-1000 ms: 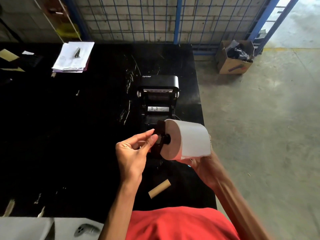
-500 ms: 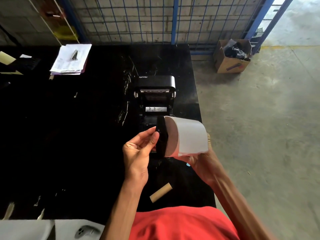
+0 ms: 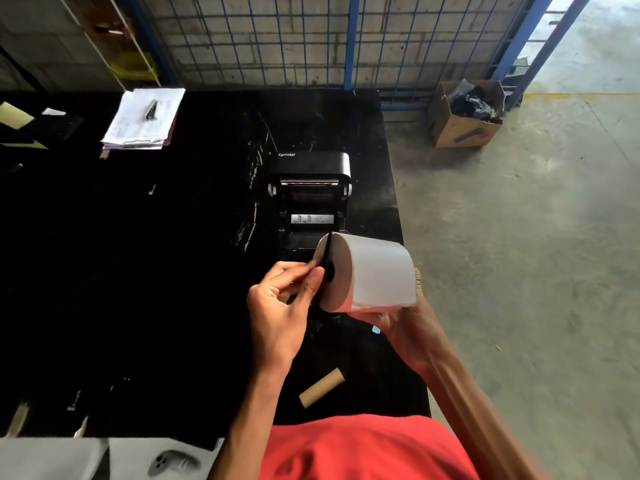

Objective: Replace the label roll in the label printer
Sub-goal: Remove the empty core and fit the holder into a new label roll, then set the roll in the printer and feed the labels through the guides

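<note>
While the right hand cups a full white label roll from below, fingers curled up around its far side, the roll hangs in the air just in front of the open label printer — not inside it. Left hand pinches a flat black holder disc between thumb and fingers, pressed against the roll's left end at the core. Printer sits near the right edge of the black table, lid tipped back, its bay showing behind the roll. An empty cardboard tube lies on the table close to the person's red shirt, apart from both hands. Clipboard with papers at the far left — well away. Cardboard box on the concrete floor beyond the table.
</note>
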The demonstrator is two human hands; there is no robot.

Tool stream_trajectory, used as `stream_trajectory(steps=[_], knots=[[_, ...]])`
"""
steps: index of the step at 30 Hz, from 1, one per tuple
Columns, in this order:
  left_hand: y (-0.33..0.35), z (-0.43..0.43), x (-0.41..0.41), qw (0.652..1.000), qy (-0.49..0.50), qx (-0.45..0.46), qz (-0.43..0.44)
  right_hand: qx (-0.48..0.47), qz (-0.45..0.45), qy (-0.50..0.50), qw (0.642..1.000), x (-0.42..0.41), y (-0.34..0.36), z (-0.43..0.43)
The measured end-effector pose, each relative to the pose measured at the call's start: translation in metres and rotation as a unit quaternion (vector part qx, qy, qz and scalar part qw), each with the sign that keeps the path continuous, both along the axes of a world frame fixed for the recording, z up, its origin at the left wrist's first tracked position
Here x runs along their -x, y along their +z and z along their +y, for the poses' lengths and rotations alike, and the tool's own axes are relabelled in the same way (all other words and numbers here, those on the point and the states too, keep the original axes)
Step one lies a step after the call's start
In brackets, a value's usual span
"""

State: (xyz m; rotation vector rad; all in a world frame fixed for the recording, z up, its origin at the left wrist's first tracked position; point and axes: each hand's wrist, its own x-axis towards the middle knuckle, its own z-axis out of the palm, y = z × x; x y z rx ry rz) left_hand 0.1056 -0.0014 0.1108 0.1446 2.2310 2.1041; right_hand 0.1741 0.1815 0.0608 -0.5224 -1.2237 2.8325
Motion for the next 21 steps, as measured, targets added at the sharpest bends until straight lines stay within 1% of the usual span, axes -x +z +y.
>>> stream_trajectory(steps=[3,6,10,12,14,16,19,21], knots=[[-0.002,-0.005,0.005,0.996,-0.013,-0.065,-0.056,-0.019,0.004,-0.017,1.0,-0.001,0.006,-0.001],[-0.007,-0.004,0.003,0.992,-0.005,-0.098,-0.078,-0.026,-0.011,-0.037,0.999,0.001,0.014,-0.002],[-0.014,-0.011,0.008,0.982,-0.018,-0.153,-0.111,-0.04,0.003,-0.041,0.998,0.003,0.025,-0.005],[-0.019,-0.02,0.013,0.978,-0.037,-0.156,-0.131,-0.069,0.002,-0.041,0.997,0.004,0.029,-0.004],[-0.022,-0.027,0.018,0.978,-0.045,-0.148,-0.139,-0.134,0.003,-0.04,0.99,0.008,0.032,-0.003],[-0.025,-0.03,0.022,0.98,-0.04,-0.141,-0.133,-0.206,0.02,-0.033,0.978,0.014,0.033,-0.003],[-0.033,-0.03,0.025,0.983,-0.026,-0.119,-0.135,-0.256,0.05,-0.03,0.965,0.025,0.034,0.001],[-0.037,-0.031,0.027,0.986,-0.017,-0.103,-0.128,-0.302,0.074,-0.021,0.95,0.031,0.035,0.006]])
